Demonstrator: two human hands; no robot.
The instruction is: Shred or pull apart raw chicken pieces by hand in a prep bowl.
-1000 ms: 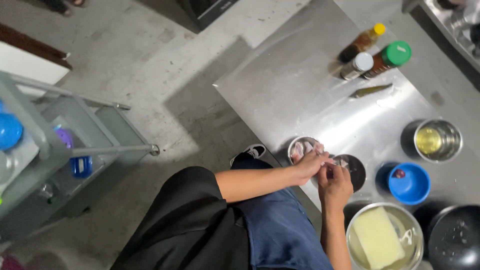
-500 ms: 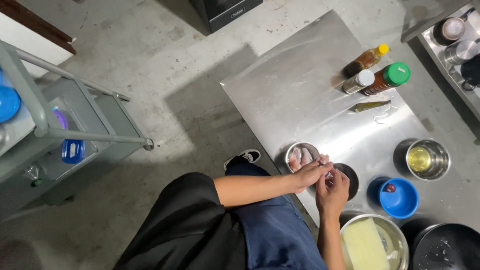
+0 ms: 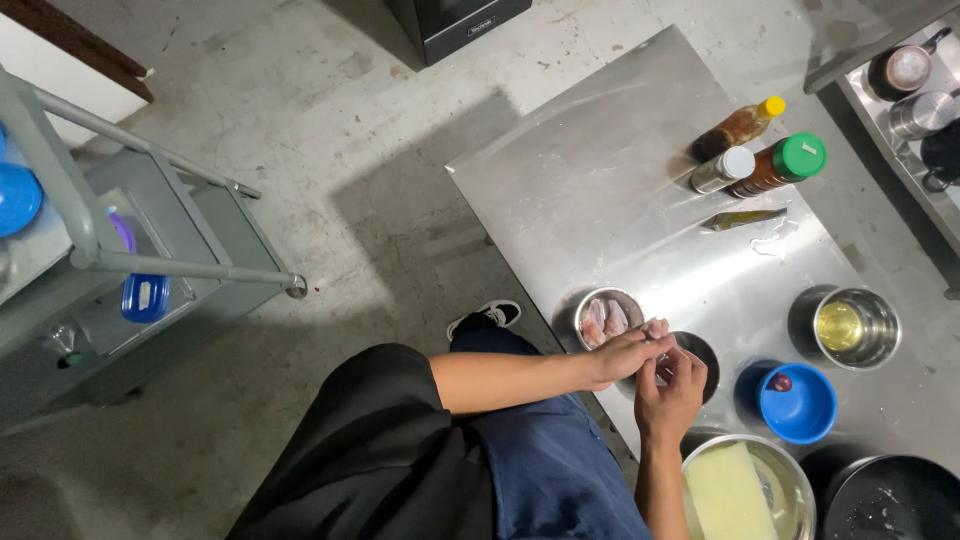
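A pale pink piece of raw meat [image 3: 657,328] sits pinched between fingertips. It hangs just beside the small steel bowl [image 3: 610,316], which holds more pink pieces.

Brushed steel table [image 3: 610,190] (matt sheen), rough concrete floor [image 3: 330,160]

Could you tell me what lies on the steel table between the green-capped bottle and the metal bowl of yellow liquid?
In the head view, a green chili lies between the green-capped bottle and the metal bowl.

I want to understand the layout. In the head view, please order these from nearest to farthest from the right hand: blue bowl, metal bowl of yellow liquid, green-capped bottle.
From the right hand:
1. Blue bowl, just beside it.
2. Metal bowl of yellow liquid, beyond the blue bowl.
3. Green-capped bottle, at the table's far end.
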